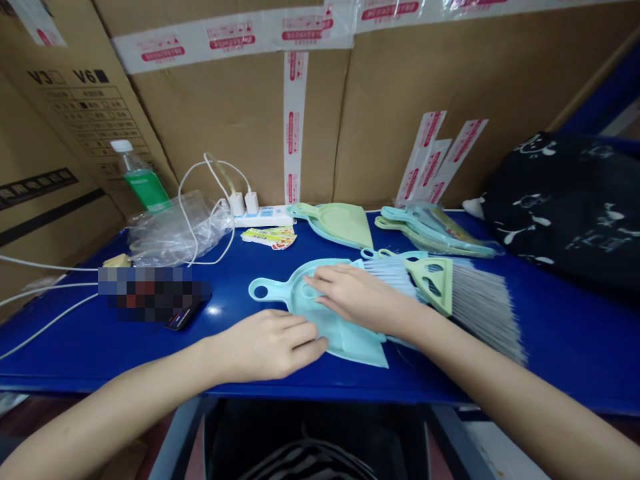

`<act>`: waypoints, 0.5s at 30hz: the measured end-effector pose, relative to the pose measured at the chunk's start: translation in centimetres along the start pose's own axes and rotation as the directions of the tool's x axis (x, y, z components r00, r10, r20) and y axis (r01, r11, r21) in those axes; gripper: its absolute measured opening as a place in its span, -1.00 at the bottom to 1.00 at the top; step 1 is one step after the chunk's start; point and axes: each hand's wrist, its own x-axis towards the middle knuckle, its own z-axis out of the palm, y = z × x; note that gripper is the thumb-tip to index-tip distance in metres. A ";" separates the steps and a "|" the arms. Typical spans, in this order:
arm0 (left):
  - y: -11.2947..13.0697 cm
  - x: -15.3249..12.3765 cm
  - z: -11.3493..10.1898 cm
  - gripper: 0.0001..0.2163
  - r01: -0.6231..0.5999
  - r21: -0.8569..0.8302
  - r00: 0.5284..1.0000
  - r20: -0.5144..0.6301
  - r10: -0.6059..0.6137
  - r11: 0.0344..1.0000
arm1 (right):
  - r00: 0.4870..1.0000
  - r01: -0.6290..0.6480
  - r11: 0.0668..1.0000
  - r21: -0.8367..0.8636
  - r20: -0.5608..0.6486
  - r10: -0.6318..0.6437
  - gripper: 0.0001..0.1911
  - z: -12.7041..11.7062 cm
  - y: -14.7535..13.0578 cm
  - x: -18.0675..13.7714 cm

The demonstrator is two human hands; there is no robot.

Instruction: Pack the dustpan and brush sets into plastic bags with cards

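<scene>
Dustpan, flared pale-blue plastic, under right grip, left grip alongside; both curled, clamping unclear. Likely positioning; next needs steady hold.

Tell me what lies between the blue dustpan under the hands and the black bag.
In the head view, brushes with pale blue and grey bristles lie beside the blue dustpan; farther back, near the black bag, are stacked dustpans.
</scene>
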 end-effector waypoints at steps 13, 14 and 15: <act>-4.0 -1.1 -0.5 -0.75 0.609 0.208 0.720 0.260 -0.644 0.765 | 0.978 -0.021 0.971 0.236 -0.199 0.070 -0.72 1.0 -1.3 0.2; -4.0 -1.1 -0.5 -0.75 0.627 0.202 0.688 0.309 -0.657 0.752 | 0.976 -0.017 0.963 0.269 -0.203 0.074 -0.72 1.0 -1.3 0.3; -4.0 -1.0 -0.4 -0.75 0.633 0.189 0.674 0.344 -0.654 0.751 | 0.975 -0.011 0.952 0.305 -0.209 0.078 -0.73 1.1 -1.4 0.3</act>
